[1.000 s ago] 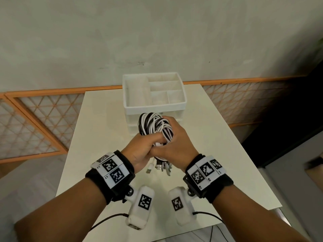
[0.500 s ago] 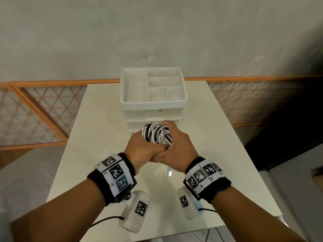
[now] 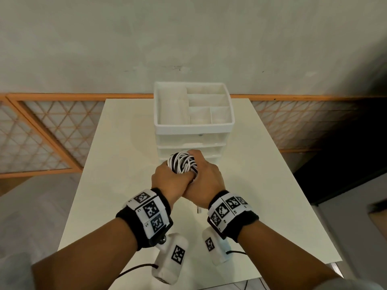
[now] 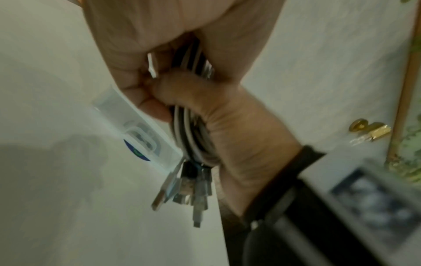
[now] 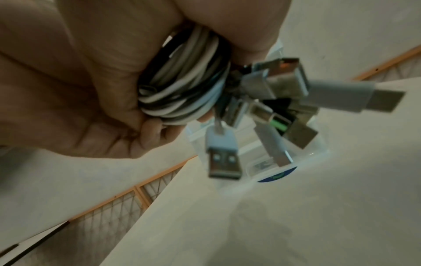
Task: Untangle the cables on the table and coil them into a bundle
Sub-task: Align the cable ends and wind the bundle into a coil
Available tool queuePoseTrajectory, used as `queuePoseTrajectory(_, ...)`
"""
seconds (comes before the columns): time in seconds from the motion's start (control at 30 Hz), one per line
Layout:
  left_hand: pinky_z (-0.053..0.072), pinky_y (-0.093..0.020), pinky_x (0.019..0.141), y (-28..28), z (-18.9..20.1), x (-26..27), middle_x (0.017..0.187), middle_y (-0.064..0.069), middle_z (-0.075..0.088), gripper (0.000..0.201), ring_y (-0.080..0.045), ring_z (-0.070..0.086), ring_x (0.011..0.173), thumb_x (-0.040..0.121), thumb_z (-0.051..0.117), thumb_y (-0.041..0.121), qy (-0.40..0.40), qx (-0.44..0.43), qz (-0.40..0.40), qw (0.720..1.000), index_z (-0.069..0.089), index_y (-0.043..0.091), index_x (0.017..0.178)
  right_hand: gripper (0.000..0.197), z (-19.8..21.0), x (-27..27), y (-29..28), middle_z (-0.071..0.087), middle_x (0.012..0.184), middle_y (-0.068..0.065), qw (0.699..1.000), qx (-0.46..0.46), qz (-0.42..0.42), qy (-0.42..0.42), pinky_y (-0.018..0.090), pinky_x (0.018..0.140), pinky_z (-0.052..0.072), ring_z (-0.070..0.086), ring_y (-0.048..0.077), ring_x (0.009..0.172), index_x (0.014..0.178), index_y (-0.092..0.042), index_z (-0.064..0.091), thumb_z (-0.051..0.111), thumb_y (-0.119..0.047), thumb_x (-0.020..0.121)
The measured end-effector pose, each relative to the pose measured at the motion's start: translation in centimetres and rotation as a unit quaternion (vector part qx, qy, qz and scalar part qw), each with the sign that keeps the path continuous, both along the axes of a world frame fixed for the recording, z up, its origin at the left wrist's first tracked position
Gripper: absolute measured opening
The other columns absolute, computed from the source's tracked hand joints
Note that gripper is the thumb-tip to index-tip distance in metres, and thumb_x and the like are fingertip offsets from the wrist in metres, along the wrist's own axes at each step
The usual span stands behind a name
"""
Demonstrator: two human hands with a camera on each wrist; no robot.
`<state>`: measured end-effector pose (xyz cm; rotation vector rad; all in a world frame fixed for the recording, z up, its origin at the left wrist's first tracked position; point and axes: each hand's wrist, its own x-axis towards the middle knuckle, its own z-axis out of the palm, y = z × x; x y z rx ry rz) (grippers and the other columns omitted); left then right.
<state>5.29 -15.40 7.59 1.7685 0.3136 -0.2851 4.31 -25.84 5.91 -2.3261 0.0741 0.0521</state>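
A coiled bundle of black and white cables [image 3: 182, 163] is held above the white table [image 3: 117, 155], just in front of the drawer unit. My left hand [image 3: 169, 181] and right hand [image 3: 204, 176] both grip the bundle, fingers curled round it, hands pressed together. In the left wrist view the cable bundle [image 4: 193, 136] runs through the fist and several USB plugs [image 4: 184, 190] hang below it. The right wrist view shows the cable coil [image 5: 182, 90] wrapped by fingers, with several plugs [image 5: 273, 100] fanning out. One plug tip [image 3: 198, 209] shows under the hands.
A white drawer unit with a compartment tray on top [image 3: 193, 114] stands at the table's far middle. An orange lattice railing [image 3: 41, 130] runs behind and left of the table. A grey wall rises beyond. Floor lies to the right.
Both hands have moved forward toward the drawer unit with the bundle, and have closed it tighter. The dangling plugs are now mostly hidden under the hands.
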Motion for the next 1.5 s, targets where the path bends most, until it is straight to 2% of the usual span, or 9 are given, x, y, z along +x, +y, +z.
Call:
queuePoseTrajectory(0.2, 0.056, -0.045, 0.094, 2.8, 0.8, 1.3, 0.101, -0.009, 0.077, 0.026, -0.026, 0.072, 0.101, 0.082, 0.071, 0.001, 0.041, -0.105, -0.185, 0.976, 0.073, 0.013, 0.104, 0.089, -0.3, 0.5, -0.4, 0.072, 0.095, -0.013, 0.996, 0.083, -0.026, 0.002, 0.035, 0.078, 0.062, 0.071, 0.007, 0.088, 0.122, -0.041, 0.047, 0.091, -0.043, 0.045)
queuePoseTrajectory(0.4, 0.060, -0.035, 0.080, 1.9, -0.9, 0.8, 0.089, 0.009, 0.076, 0.029, -0.010, 0.071, 0.087, 0.074, 0.074, 0.018, -0.053, 0.019, -0.118, 0.991, 0.070, 0.036, 0.097, 0.092, -0.4, 0.6, -0.1, 0.066, 0.112, -0.016, 1.000, 0.025, -0.006, 0.003, 0.038, 0.087, 0.057, 0.066, 0.010, 0.101, 0.131, -0.044, 0.035, 0.072, -0.056, 0.048)
queuePoseTrajectory(0.63, 0.051, -0.022, 0.062, -0.8, -1.2, 1.5, 0.085, 0.007, 0.073, 0.027, -0.011, 0.068, 0.080, 0.071, 0.070, 0.013, -0.047, 0.099, -0.053, 0.993, 0.070, 0.028, 0.094, 0.087, -1.0, 1.0, -1.4, 0.065, 0.113, -0.016, 1.000, -0.004, 0.006, 0.022, 0.039, 0.089, 0.056, 0.065, 0.012, 0.101, 0.133, -0.044, 0.034, 0.070, -0.057, 0.054)
queuePoseTrajectory(0.87, 0.059, -0.037, 0.080, -3.6, -1.2, 2.5, 0.091, 0.001, 0.073, 0.025, -0.018, 0.069, 0.087, 0.071, 0.070, 0.023, 0.006, 0.088, -0.083, 0.993, 0.071, 0.024, 0.096, 0.078, -1.6, 2.0, -4.1, 0.068, 0.101, -0.013, 0.999, -0.035, 0.003, 0.023, 0.038, 0.082, 0.057, 0.066, 0.016, 0.092, 0.127, -0.040, 0.038, 0.072, -0.051, 0.059)
queuePoseTrajectory(0.97, 0.060, -0.047, 0.085, -4.2, -1.1, 3.2, 0.095, -0.007, 0.077, 0.030, -0.024, 0.073, 0.092, 0.068, 0.074, 0.011, 0.068, 0.010, -0.110, 0.992, 0.074, 0.018, 0.098, 0.080, -1.9, 2.5, -5.3, 0.070, 0.098, -0.012, 0.998, -0.038, -0.006, 0.042, 0.038, 0.079, 0.058, 0.068, 0.018, 0.090, 0.126, -0.041, 0.039, 0.079, -0.051, 0.057)
queuePoseTrajectory(1.07, 0.059, -0.043, 0.089, -4.1, -1.2, 4.1, 0.103, -0.008, 0.076, 0.032, -0.023, 0.072, 0.098, 0.076, 0.077, 0.005, 0.112, -0.034, -0.142, 0.983, 0.072, 0.015, 0.105, 0.083, -2.2, 3.0, -6.3, 0.071, 0.097, -0.012, 0.998, -0.043, -0.011, 0.047, 0.038, 0.078, 0.059, 0.069, 0.017, 0.089, 0.125, -0.042, 0.040, 0.081, -0.054, 0.053)
queuePoseTrajectory(1.2, 0.054, -0.040, 0.096, -3.7, -1.7, 5.1, 0.112, -0.002, 0.075, 0.042, -0.019, 0.069, 0.107, 0.079, 0.081, 0.020, 0.128, -0.083, -0.184, 0.971, 0.065, 0.017, 0.118, 0.078, -2.5, 3.6, -7.5, 0.069, 0.092, -0.012, 0.998, -0.040, -0.035, 0.042, 0.039, 0.075, 0.060, 0.068, 0.018, 0.084, 0.122, -0.043, 0.040, 0.078, -0.048, 0.054)
queuePoseTrajectory(1.33, 0.058, -0.043, 0.090, -4.6, -2.7, 5.2, 0.105, -0.003, 0.076, 0.040, -0.020, 0.072, 0.100, 0.077, 0.083, 0.017, 0.077, -0.066, -0.136, 0.985, 0.066, 0.018, 0.112, 0.081, -2.5, 3.8, -7.8, 0.070, 0.093, -0.011, 0.998, -0.026, -0.034, 0.041, 0.038, 0.075, 0.060, 0.068, 0.018, 0.085, 0.122, -0.040, 0.041, 0.078, -0.055, 0.050)
queuePoseTrajectory(1.5, 0.056, -0.025, 0.064, -6.7, -3.3, 4.8, 0.091, 0.005, 0.074, 0.031, -0.010, 0.070, 0.082, 0.069, 0.076, 0.028, -0.004, 0.071, -0.074, 0.995, 0.069, 0.024, 0.099, 0.074, -2.8, 3.8, -7.6, 0.069, 0.101, -0.011, 0.999, -0.027, -0.022, 0.031, 0.039, 0.079, 0.059, 0.068, 0.017, 0.090, 0.127, -0.039, 0.039, 0.072, -0.047, 0.060)
